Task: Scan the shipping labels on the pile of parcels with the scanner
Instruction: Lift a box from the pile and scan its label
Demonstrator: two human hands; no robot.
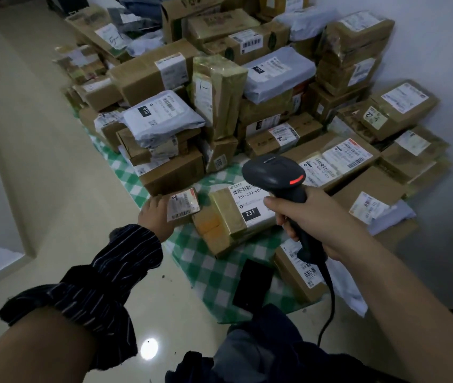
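A big pile of cardboard parcels (150, 76) and grey mailer bags with white shipping labels covers a green checked cloth (214, 269) on the floor. My right hand (313, 217) grips the handle of a black corded scanner (275, 172), whose head points at the pile and shows a red light. My left hand (156, 214) holds the left end of a small brown parcel (182, 207) with a barcode label facing up. Beside it lies a taped parcel marked 231 (236, 217), under the scanner head.
A black phone (253, 284) lies on the cloth near me. More labelled boxes (297, 269) sit under my right wrist. A white wall (440, 51) bounds the pile at the right. Glossy bare floor (40, 161) stretches to the left.
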